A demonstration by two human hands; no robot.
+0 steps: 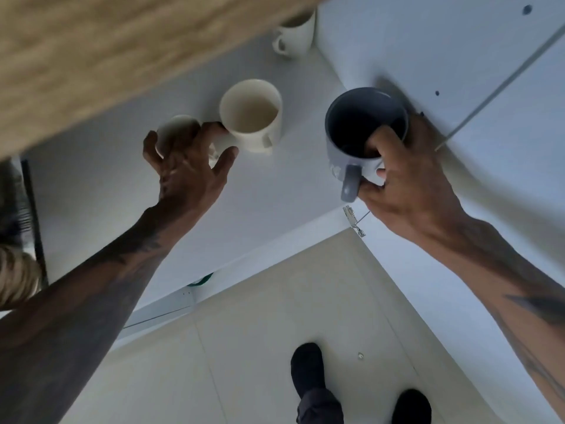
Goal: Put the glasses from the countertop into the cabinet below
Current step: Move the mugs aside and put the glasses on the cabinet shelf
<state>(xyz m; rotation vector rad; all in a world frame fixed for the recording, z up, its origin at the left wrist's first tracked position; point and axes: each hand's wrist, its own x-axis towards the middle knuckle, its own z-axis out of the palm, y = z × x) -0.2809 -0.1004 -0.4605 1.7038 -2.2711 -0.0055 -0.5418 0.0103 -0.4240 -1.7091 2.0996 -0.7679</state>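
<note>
I look down into the open cabinet under the wooden countertop [91, 56]. My right hand [406, 185] is shut on a grey-blue mug [363, 123], fingers inside its rim, thumb by the handle, just above the white shelf [260, 194]. My left hand [189, 169] reaches into the cabinet, its fingers curled around a small white cup [174, 133]. Its fingertips also touch the rim of a larger cream mug [252, 114] standing upright on the shelf. A third cream mug [295, 35] stands at the back, half hidden by the countertop edge.
The white cabinet side wall [458, 56] rises at the right, with the open door [458, 286] and its hinge [353, 220] below it. Beige floor [275, 316] and my dark shoes [308, 371] show at the bottom. A dark appliance edge [33, 215] is at the left.
</note>
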